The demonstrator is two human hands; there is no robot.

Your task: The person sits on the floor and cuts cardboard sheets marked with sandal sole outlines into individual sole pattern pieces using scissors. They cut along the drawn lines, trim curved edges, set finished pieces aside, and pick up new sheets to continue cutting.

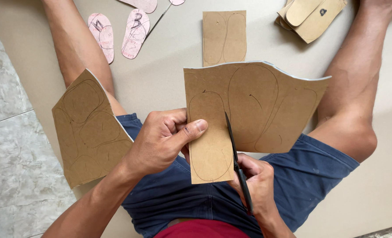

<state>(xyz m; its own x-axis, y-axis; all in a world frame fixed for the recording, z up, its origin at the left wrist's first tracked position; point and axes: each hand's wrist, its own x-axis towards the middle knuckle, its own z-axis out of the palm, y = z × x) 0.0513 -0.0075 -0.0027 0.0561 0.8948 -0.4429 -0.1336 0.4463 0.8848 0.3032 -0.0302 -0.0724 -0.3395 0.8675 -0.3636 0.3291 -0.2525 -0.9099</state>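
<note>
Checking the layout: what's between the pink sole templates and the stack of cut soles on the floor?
In the head view, a small brown sheet with two traced outlines lies between the pink sole templates and the stack of cut soles.

Held board: we see tan brown cardboard with thin dark pen outlines of sole shapes and a pale grey edge.
Scissors: black blades and handles.
Second board: the same tan brown, with dark drawn ovals.
Small board: tan brown, two pen outlines.
Templates: pale pink, with black scribbled marks.
Cut soles: light tan, one with a small black mark.
Shorts: dark navy blue.
Mat: plain beige.
Floor: grey marbled tiles.
</note>
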